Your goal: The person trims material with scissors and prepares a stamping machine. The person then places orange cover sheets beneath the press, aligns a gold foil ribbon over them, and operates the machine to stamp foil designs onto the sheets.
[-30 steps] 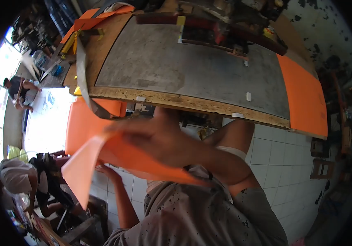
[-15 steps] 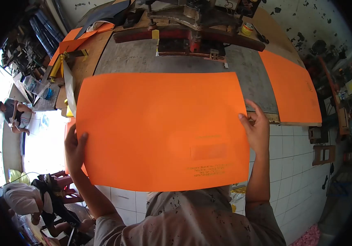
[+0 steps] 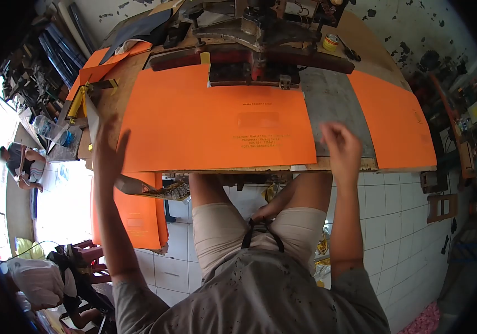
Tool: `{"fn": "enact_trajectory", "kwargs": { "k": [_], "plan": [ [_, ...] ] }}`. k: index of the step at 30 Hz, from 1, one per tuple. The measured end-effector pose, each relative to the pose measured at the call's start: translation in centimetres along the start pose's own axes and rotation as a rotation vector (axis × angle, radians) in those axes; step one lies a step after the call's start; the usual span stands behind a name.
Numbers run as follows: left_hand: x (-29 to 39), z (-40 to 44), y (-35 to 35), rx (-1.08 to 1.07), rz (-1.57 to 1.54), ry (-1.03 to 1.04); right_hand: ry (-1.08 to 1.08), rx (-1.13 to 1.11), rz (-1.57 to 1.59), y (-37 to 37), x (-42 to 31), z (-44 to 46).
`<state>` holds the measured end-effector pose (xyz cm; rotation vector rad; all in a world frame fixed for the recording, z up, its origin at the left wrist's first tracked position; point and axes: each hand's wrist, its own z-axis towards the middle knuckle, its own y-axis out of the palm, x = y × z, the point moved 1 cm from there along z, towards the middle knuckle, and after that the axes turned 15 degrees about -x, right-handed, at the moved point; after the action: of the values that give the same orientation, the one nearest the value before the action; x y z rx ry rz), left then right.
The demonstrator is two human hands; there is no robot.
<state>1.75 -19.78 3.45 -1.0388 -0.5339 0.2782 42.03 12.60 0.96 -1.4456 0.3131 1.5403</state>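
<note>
The big orange sheet (image 3: pixel 177 122) lies flat on the bench (image 3: pixel 105 83), with small gold letters (image 3: pixel 258 141) on it toward 4 o'clock. Part of its top edge goes up to the black block of the heavy press (image 3: pixel 258 72) at 1 o'clock. I cannot tell how far it goes under. The left hand (image 3: pixel 111 146) is at 9 o'clock, right by the sheet's side. It is open, with its thumb apart from the fingers, and it is not grasping the sheet. I cannot tell if it touches it. The right hand (image 3: pixel 340 143) is at 3 o'clock, off the sheet, with bent fingers and nothing in it. A gray board (image 3: pixel 333 106) shows at 3 o'clock, next to the sheet. Past it, also at 3 o'clock, is another orange sheet (image 3: pixel 397 122). A little yellow tin (image 3: pixel 330 43) is at 2 o'clock, and a dark, floppy piece (image 3: pixel 138 32) is at 11 o'clock. More orange sheets (image 3: pixel 132 214) are lower down, between 7 and 8 o'clock. Far off, one person (image 3: pixel 25 161) sits at 9 o'clock, and another person (image 3: pixel 35 283) is at 8 o'clock.
</note>
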Motion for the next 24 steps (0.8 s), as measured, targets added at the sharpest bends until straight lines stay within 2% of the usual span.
{"fn": "enact_trajectory", "kwargs": {
  "k": [2, 3, 4, 5, 7, 10, 14, 17, 20, 23, 24],
  "plan": [
    [6.9, -3.6, 0.3, -0.092, -0.262, -0.023, 0.101, -0.144, 0.363, 0.7, -1.2, -4.4],
    [9.1, -6.1, 2.0, -0.170, -0.477, -0.124, 0.107, -0.235, 0.493, 1.4, -1.6, -6.4],
    [13.1, -7.9, 2.1, -0.254, -0.468, -0.012, 0.105, -0.355, 0.547, 2.6, -2.1, -8.3],
    [14.7, -9.0, 3.8, -0.252, -0.472, 0.290, 0.106, -0.474, 0.603, 4.0, -2.7, -9.9],
    [20.8, -10.1, 4.7, -0.297, -0.582, 0.380, 0.101, -0.681, 0.711, 6.2, -4.5, -11.7],
    [22.3, -10.9, 6.6, -0.273, -0.569, 0.443, 0.292, -0.696, 1.134, 9.0, -4.2, -14.9],
    [20.9, -11.9, 7.9, -0.332, -0.748, 0.575, 0.099, -0.978, 1.149, 8.0, -3.3, -13.9],
    [19.8, -12.3, 7.3, -0.387, -0.682, 0.572, 0.136, -1.033, 1.294, 7.8, -3.3, -14.2],
    [19.9, -12.4, 6.1, -0.303, -0.473, 0.589, 0.055, -1.032, 1.136, 8.3, -3.0, -14.7],
    [19.8, -12.7, 5.7, -0.245, -0.371, 0.602, -0.072, -1.065, 0.812, 7.4, -4.4, -14.0],
    [19.8, -12.7, 5.8, -0.214, -0.412, 0.593, -0.049, -1.064, 0.913, 7.6, -4.3, -13.9]
  ]
}}
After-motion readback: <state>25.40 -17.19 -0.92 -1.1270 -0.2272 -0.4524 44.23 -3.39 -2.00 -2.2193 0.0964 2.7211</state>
